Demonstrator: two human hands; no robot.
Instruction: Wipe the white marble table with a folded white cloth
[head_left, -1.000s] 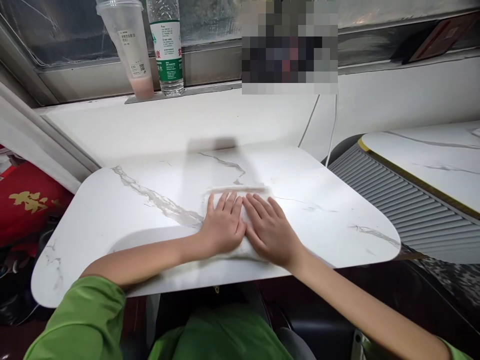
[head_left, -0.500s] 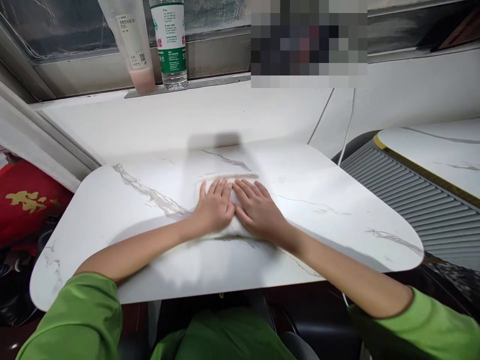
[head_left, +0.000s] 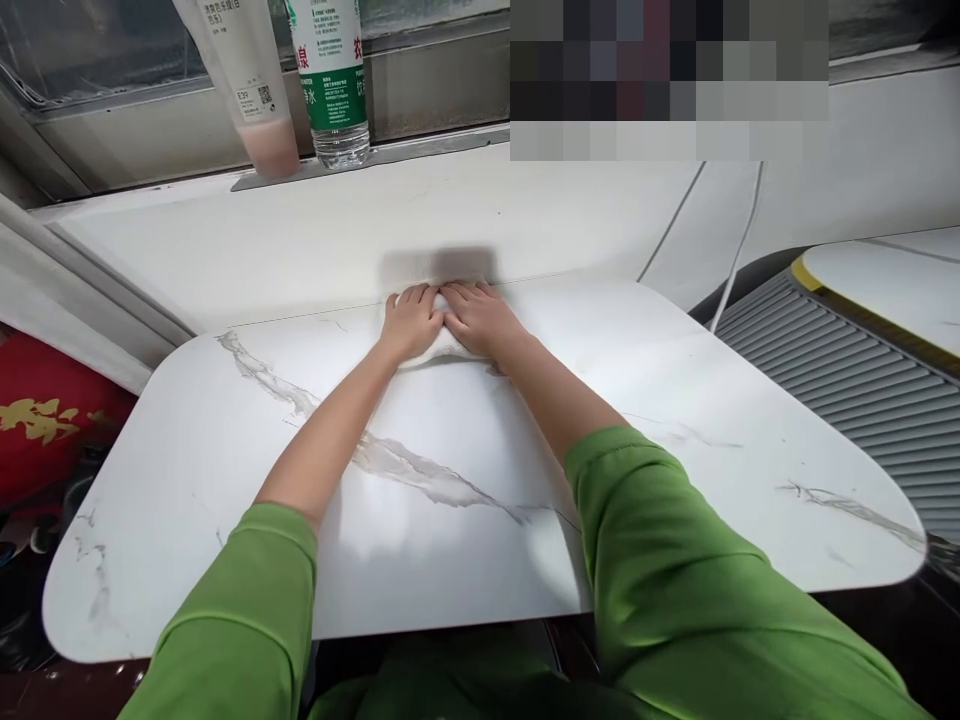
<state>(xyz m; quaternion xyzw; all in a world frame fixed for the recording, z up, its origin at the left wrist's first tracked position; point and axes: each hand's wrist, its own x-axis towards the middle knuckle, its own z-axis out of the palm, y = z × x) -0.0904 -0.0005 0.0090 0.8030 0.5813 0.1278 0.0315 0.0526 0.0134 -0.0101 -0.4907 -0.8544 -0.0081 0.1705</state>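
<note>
Grip open and flat: left hand [head_left: 412, 325] and right hand [head_left: 481, 318] lie side by side on a white cloth [head_left: 444, 348]. Both hands and cloth have just slid forward to the desk's [head_left: 420, 580] far edge, so the wall [head_left: 300, 240] leaves little room ahead. Beyond, a bottle [head_left: 335, 90] and cup [head_left: 251, 95] stand on the ledge [head_left: 442, 145].

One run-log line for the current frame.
left hand: on white cloth | right hand: on cloth, beside left | cloth: near far edge of table | bottle: upright on ledge
</note>
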